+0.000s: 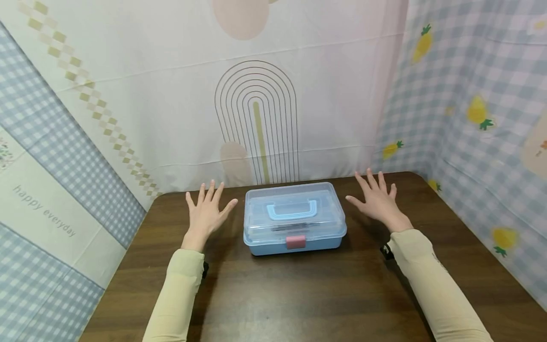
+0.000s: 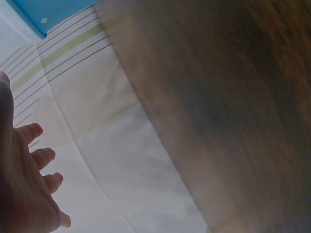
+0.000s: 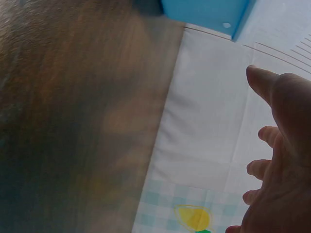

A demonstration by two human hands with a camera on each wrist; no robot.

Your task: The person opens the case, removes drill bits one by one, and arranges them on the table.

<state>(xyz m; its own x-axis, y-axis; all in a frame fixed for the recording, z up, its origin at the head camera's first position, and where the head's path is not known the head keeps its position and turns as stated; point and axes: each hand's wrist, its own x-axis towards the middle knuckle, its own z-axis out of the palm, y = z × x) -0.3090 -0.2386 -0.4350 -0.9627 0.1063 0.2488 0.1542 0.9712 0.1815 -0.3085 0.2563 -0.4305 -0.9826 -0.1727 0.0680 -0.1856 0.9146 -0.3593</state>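
A blue plastic storage box (image 1: 295,247) with a clear lid (image 1: 273,194) sits on the table between the two hands. Its lid is down, with a pink latch (image 1: 296,242) at the front and a light blue handle (image 1: 292,216) lying on top. Some dark thin items show faintly through the lid. Left of the box, my left hand (image 1: 207,216) is spread with straight fingers and holds nothing. My right hand (image 1: 378,202) is spread likewise on the other side, apart from the box. Both wrist views catch a corner of the blue box (image 2: 48,14) near the top edge.
The dark brown wooden table (image 1: 273,299) reaches back to a pale printed curtain (image 1: 171,95). Checked cloth with yellow fruit prints (image 1: 478,156) hangs at the right, and blue checked cloth (image 1: 55,128) at the left.
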